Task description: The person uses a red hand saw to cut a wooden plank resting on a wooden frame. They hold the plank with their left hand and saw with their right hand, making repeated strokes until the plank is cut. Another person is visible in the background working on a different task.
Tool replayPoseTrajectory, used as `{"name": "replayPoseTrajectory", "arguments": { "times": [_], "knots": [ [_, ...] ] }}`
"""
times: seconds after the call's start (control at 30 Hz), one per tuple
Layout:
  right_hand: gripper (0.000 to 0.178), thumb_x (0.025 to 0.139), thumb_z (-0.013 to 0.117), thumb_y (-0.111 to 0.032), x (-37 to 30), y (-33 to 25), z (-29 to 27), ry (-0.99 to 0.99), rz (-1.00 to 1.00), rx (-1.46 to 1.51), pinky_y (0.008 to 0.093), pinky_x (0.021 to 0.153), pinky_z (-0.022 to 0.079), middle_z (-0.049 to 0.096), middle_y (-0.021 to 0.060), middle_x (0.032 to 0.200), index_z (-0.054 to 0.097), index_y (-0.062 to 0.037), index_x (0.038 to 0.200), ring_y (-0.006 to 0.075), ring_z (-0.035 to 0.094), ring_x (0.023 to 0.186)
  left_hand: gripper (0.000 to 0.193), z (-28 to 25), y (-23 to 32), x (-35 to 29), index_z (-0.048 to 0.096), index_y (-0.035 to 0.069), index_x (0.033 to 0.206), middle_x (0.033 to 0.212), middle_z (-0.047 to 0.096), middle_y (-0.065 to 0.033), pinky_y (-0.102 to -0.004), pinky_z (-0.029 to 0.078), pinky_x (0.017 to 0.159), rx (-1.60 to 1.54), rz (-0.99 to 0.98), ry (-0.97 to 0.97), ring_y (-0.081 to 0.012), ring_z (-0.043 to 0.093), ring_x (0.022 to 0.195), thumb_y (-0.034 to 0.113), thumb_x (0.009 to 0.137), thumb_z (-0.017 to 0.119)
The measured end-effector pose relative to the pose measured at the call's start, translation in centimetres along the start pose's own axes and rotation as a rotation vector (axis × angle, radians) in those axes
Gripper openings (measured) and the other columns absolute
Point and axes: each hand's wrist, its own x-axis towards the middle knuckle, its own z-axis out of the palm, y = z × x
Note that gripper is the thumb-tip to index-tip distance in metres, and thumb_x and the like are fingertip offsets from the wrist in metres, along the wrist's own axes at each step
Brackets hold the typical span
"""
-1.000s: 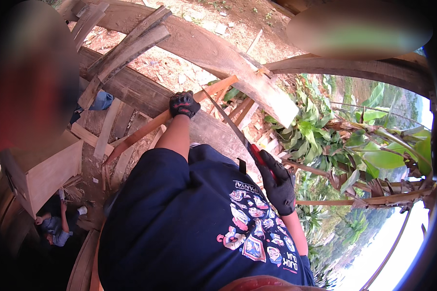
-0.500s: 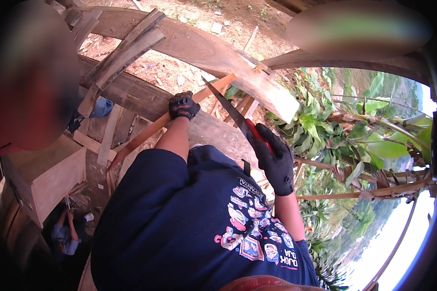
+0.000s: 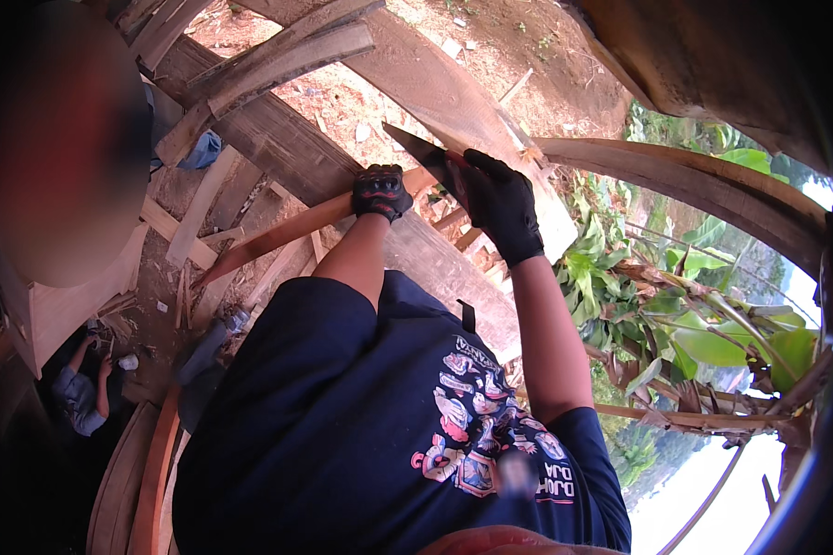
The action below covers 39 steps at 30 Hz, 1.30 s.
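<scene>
Right hand (image 3: pixel 502 205), in a black glove, is clenched round the handle of a dark machete-like blade (image 3: pixel 415 146) raised over a reddish wooden pole (image 3: pixel 287 231). Just beside it the gloved left hand (image 3: pixel 380 191) grips that pole where it crosses a wide grey plank (image 3: pixel 453 102). With the left hand's fingers so near the edge, a glancing chop could slide along the pole into the glove.

**Support: timber framing over bare ground**

Everything is being carried by a broad weathered beam (image 3: pixel 278 148) running diagonally. A reddish wooden strip (image 3: pixel 287 231) is being borne across it. Curved planks (image 3: pixel 268 65) are being stacked at its upper end. Wood scraps are lying scattered on the dirt ground (image 3: pixel 342 97) below.
</scene>
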Motion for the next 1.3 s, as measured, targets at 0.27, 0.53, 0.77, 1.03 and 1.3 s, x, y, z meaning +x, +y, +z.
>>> {"name": "replayPoseTrajectory", "arguments": {
  "times": [0.27, 0.53, 0.77, 1.03, 1.3],
  "knots": [
    [0.042, 0.103, 0.073, -0.033, 5.8, 2.7, 3.5, -0.059, -0.101, -0.062, 0.0354, 0.061, 0.06, 0.081, 0.0169, 0.092, 0.077, -0.0007, 0.129, 0.0226, 0.075, 0.062, 0.033, -0.1, 0.1, 0.1, 0.08, 0.014, 0.112, 0.114, 0.08, -0.0112, -0.0455, 0.058, 0.099, -0.005, 0.032, 0.003, -0.0291, 0.075, 0.114, 0.035, 0.088, 0.074],
    [0.035, 0.108, 0.065, -0.029, 3.7, 3.1, 3.6, -0.037, -0.254, -0.242, 0.0461, 0.093, 0.06, 0.08, 0.0171, 0.121, 0.075, -0.0105, 0.136, 0.0368, 0.077, 0.109, 0.041, -0.3, 0.0, -0.1, 0.079, 0.015, 0.122, 0.121, 0.08, -0.0107, -0.0446, 0.057, 0.105, -0.012, 0.01, -0.009, -0.0296, 0.074, 0.119, 0.036, 0.088, 0.076],
    [0.037, 0.11, 0.062, -0.03, -0.5, 1.7, 3.2, -0.036, -0.123, -0.138, 0.0472, 0.096, 0.059, 0.079, 0.0197, 0.123, 0.072, -0.011, 0.14, 0.0415, 0.074, 0.114, 0.039, -1.5, 0.3, -0.3, 0.08, 0.015, 0.12, 0.122, 0.08, -0.0125, -0.0441, 0.059, 0.104, -0.018, -0.005, -0.056, -0.0309, 0.074, 0.119, 0.035, 0.087, 0.076],
    [0.037, 0.108, 0.065, -0.018, -6.9, 2.1, -0.4, -0.028, -0.112, -0.167, 0.045, 0.088, 0.062, 0.076, 0.0193, 0.13, 0.07, -0.0106, 0.144, 0.0392, 0.078, 0.106, 0.036, -1.8, 0.3, -0.1, 0.081, 0.018, 0.119, 0.12, 0.08, -0.0112, -0.0436, 0.059, 0.102, 0.008, -0.006, -0.105, -0.0294, 0.075, 0.118, 0.035, 0.087, 0.076],
    [0.037, 0.106, 0.067, -0.009, -11.2, 0.1, -2.9, 0.036, -0.13, -0.183, 0.0449, 0.085, 0.062, 0.079, 0.0171, 0.123, 0.071, -0.0088, 0.142, 0.0384, 0.078, 0.098, 0.041, -1.2, 0.2, 0.0, 0.079, 0.018, 0.122, 0.121, 0.08, -0.0095, -0.0445, 0.058, 0.102, 0.039, -0.003, -0.111, -0.0282, 0.074, 0.118, 0.041, 0.088, 0.077]
  ]
}}
